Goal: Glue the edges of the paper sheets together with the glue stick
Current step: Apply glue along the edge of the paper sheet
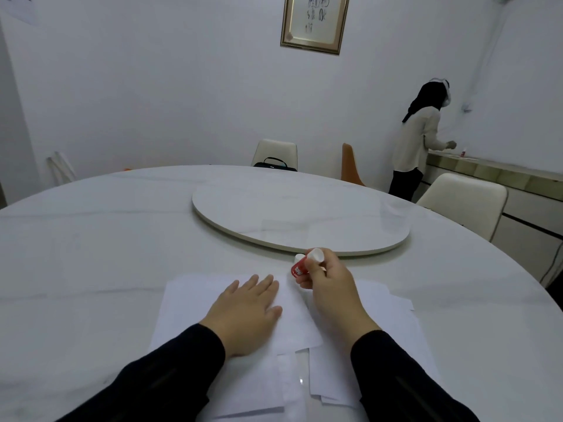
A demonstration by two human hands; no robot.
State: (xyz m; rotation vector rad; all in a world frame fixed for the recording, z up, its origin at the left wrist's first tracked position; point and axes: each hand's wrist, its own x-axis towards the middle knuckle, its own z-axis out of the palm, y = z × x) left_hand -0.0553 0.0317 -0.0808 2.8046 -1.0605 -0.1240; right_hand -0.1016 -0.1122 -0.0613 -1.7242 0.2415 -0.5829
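Observation:
Several white paper sheets lie overlapping on the round white table in front of me. My left hand rests flat, palm down and fingers spread, on the top sheet. My right hand hovers just past the sheets' far edge and grips a red glue stick with a white end. The same hand also holds the white cap between its fingertips.
A white turntable sits at the table's middle, just beyond my right hand. Chairs stand around the far side, one with a black bag. A person stands at a counter at the right wall.

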